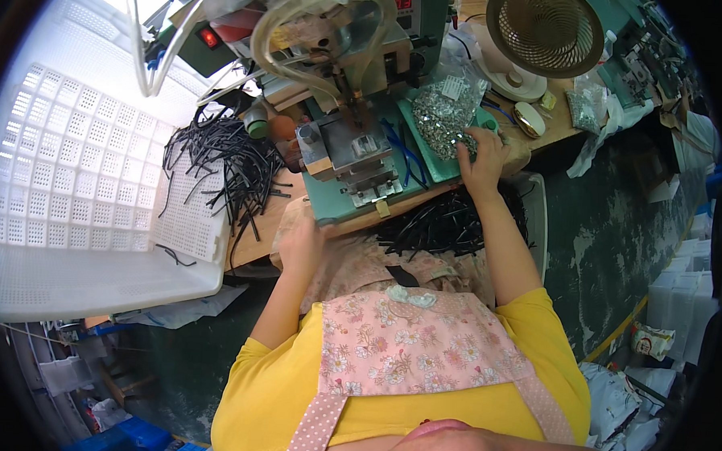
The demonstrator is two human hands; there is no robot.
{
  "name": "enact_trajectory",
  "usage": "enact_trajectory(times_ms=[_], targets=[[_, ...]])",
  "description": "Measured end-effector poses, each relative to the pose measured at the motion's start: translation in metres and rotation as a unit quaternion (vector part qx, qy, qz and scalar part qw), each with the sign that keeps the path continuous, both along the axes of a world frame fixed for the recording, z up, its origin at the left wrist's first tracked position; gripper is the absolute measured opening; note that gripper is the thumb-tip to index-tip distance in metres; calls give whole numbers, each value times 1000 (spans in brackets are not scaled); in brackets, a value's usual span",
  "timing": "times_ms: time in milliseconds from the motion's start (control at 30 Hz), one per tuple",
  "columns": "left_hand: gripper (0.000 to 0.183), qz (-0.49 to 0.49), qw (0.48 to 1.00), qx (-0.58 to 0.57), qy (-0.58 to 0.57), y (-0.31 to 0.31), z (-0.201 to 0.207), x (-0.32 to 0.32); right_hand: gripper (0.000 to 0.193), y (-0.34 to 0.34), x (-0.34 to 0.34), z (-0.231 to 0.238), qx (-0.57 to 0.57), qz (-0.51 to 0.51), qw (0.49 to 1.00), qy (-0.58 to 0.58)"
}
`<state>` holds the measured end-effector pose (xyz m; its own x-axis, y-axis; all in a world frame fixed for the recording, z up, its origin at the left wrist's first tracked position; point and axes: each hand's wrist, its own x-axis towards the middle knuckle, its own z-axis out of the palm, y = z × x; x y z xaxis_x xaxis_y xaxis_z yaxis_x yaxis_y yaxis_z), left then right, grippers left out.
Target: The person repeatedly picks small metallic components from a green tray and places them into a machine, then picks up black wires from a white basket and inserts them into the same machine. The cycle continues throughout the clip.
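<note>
My right hand (483, 160) reaches onto the right edge of a heap of small shiny metal pieces (442, 124). Its fingers are bent and apart, and no held piece shows between them. The heap lies in and around a clear plastic bag (456, 86) on a green tray (442, 169). My left hand (301, 243), smeared by motion, is low at the table's front edge, left of the machine's green base (337, 211); its fingers cannot be made out. Between the hands stands a bench press machine (352, 148) with a metal die block. Blue-handled pliers (412, 159) lie beside it.
Black strips (235, 163) pile up on the wooden table at left, spilling from a tipped white crate (81, 173). More black strips (437, 225) fill a bin under the table edge by my lap. A mesh bowl (544, 32) and a round tin (529, 120) are at back right.
</note>
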<state>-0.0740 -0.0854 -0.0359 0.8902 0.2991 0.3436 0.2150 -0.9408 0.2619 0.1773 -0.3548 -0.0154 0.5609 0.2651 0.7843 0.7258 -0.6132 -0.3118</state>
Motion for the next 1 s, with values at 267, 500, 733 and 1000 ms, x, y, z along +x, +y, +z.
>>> enact_trajectory(times_ms=[267, 500, 733, 1000], targets=[[34, 55, 996, -62, 46, -8, -8, 7, 17, -4, 19, -14, 45, 34, 994, -93], [33, 74, 984, -67, 149, -7, 6, 14, 15, -1, 16, 7, 43, 43, 998, 32], [20, -144, 936, -109, -302, -17, 87, 23, 21, -31, 16, 21, -184, 4, 974, 135], [22, -280, 887, 49, -365, -68, 127, 92, 17, 15, 23, 21, -28, 78, 995, 58]])
